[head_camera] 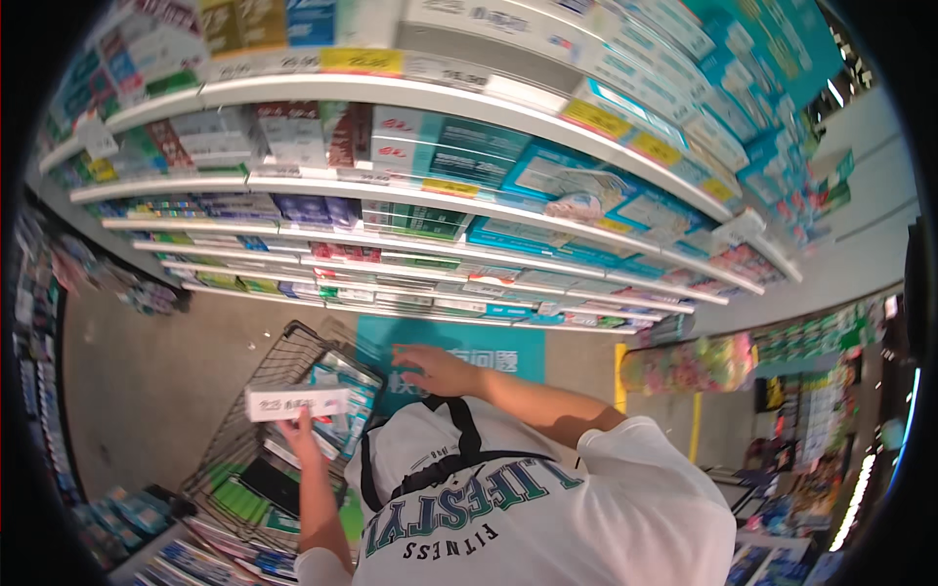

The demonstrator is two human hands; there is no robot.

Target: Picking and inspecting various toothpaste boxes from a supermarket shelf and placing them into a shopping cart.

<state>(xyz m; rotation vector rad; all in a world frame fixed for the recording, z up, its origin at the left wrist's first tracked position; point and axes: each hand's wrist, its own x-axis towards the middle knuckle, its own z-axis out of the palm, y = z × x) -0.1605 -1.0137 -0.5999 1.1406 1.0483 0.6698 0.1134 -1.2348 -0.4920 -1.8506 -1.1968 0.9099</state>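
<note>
My left hand (299, 434) grips a white box (297, 404) that bears dark writing, holding it above the wire shopping cart (234, 432). Inside the cart lie several blue-and-white packages (359, 410), a black item (270, 483) and a bright green item (238, 492). In front of my chest my right hand (432, 370) hangs with its fingers apart and bent, nothing visible in them. Below that hand, a teal floor mat or sticker (513, 340) with white writing shows at the foot of the shelves.
Tiered white shelves (410, 176) full of boxed goods and price tags curve across the front. To the right stand a yellow-framed display (621, 377) and more stocked shelving (813, 348). Bare floor (139, 366) shows left of the cart. Packaged goods (132, 513) sit at lower left.
</note>
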